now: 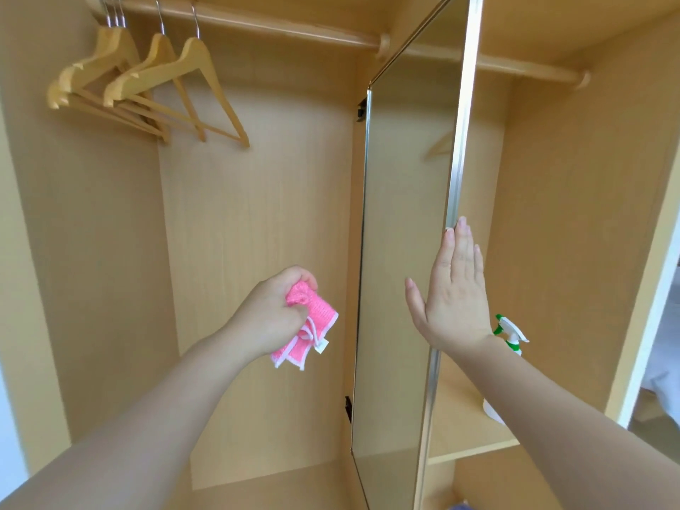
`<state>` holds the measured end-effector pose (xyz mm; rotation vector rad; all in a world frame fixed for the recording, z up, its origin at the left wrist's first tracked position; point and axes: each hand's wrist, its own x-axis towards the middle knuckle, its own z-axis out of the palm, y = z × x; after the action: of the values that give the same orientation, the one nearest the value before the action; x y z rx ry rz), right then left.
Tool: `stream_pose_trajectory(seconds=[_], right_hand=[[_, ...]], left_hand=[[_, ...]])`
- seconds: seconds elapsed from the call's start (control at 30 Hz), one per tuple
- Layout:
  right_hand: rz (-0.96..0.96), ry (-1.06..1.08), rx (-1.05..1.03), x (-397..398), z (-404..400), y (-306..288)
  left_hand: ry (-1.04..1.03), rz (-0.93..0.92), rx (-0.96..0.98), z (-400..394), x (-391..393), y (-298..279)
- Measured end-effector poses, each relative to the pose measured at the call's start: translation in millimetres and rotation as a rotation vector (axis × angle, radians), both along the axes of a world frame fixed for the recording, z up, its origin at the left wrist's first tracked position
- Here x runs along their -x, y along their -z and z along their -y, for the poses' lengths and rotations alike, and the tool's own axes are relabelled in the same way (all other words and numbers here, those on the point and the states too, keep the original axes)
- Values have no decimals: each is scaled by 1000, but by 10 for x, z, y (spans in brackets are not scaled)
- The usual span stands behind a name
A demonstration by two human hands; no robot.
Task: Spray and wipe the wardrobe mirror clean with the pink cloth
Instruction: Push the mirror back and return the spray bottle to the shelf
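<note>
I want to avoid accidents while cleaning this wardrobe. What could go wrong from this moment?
1. The right hand is flat and open at the metal edge of the hinged mirror. If the panel swings, fingers may get pinched, and bare fingers may leave new smears.
2. The spray bottle stands on the shelf behind the right forearm; the arm could knock it over.
3. The left hand holds the pink cloth bunched, so a wipe may cover little glass.

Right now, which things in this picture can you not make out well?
- Spray bottle: head view, the right hand and forearm hide its body.
- Mirror: seen nearly edge-on, so streaks or spray cannot be judged.
- Pink cloth: bunched in the left hand, part hidden.
- Hangers: overlapping, count unclear.
</note>
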<state>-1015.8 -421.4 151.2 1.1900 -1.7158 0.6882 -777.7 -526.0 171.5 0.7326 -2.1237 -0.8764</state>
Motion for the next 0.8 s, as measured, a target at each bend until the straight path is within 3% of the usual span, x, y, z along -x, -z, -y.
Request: stream_pose_trajectory(seconds=[0.8], right_hand=[[70, 182, -295, 321, 955, -98]], left_hand=[[-78, 23, -27, 476, 314, 159]])
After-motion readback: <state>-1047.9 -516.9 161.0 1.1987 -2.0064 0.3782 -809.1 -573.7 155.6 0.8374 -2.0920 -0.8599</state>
